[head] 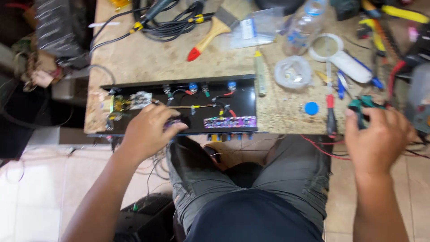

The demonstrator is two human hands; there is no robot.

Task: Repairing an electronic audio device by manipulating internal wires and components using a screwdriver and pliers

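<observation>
Resting inside a long black chassis at the near edge of the workbench, left hand with fingers curled down over a small purple circuit board, pinching it lightly; second purple board just to the right in the same tray. Right hand closed around a green-handled tool near the bench's right edge, red-handled screwdriver just beside, blue cap nearby. Farther back: paintbrush, coiled black cables, plastic bottle.
</observation>
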